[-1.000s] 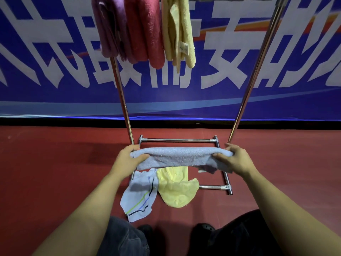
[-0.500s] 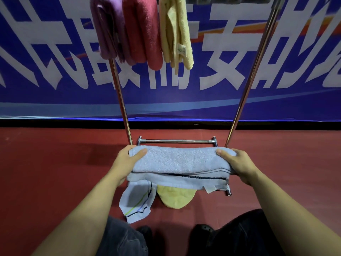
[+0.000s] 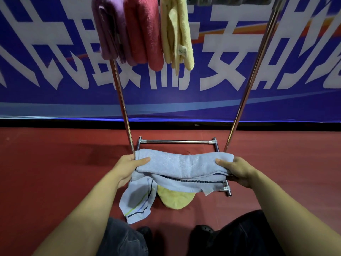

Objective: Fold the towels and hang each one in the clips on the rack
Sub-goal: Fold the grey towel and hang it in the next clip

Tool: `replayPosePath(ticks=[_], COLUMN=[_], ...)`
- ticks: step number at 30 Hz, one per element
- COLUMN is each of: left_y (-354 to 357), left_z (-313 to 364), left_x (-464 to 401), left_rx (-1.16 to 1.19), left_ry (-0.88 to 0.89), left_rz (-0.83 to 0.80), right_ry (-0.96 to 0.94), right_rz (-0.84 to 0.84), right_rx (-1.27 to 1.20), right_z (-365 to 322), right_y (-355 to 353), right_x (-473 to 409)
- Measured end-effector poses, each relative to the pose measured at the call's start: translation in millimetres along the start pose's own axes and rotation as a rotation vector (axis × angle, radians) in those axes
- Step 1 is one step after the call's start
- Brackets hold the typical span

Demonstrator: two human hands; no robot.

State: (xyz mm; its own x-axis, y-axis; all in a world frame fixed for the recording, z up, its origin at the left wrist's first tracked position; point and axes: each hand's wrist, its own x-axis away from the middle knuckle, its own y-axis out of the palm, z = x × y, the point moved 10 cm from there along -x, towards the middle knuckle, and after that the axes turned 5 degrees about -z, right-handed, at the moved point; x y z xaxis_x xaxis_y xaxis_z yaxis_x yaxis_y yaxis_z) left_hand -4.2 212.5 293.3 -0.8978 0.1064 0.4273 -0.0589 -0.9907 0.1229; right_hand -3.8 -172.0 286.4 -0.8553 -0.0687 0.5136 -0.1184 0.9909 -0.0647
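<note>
Fingers (image 3: 145,160) of left hand (image 3: 127,167) and right hand (image 3: 238,170) clamp opp. ends of the light-blue towel (image 3: 180,166), thumbs on top. Towel's long axis runs left-right btwn hands, held level over rack base (image 3: 177,141), both hands equally near. Clips overhead, beside the hung yellow towel (image 3: 177,34); next lift goes up, I'd judge.

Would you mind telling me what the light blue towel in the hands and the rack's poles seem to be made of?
The light blue towel looks like soft terry cloth, probably cotton: its surface is nubby and matte and it sags between the hands. The rack's poles look like polished metal, perhaps chromed or stainless steel: they are thin, straight and carry bright reflections.
</note>
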Motion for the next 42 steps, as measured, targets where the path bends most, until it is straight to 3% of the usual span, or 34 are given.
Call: replayPosePath(ticks=[3,9,14,18,26,31,37,42], left_y=[-2,5,-1,-6,1,2,9,-6], left_z=[0,6,10,4,10,5,15,13], left_x=[0,3,2,1,-1,-3,7,4], left_rx=[-0.08,-0.016,0.036,0.113,0.247,0.158,0.226,0.319], left_ry=[0.031,0.052,0.072,0.024,0.029,0.023,0.001,-0.034], left_rz=[0.008,0.018,0.016,0.009,-0.09,-0.147,-0.169,-0.007], right_ry=[0.001,-0.123,-0.278,-0.353,-0.214,-0.11,-0.15,-0.135], right_rz=[0.055,-0.025,0.068,0.046,-0.174,-0.124,-0.151,-0.209], right_rx=[0.109,-0.2,0.079,0.013,-0.336,-0.284,-0.303,-0.302], right_z=[-6,-29,-44,-48,-36,-28,-25,-22], right_y=[0,21,13,8,14,6,4,6], right_x=[6,14,16,16,13,13,9,6])
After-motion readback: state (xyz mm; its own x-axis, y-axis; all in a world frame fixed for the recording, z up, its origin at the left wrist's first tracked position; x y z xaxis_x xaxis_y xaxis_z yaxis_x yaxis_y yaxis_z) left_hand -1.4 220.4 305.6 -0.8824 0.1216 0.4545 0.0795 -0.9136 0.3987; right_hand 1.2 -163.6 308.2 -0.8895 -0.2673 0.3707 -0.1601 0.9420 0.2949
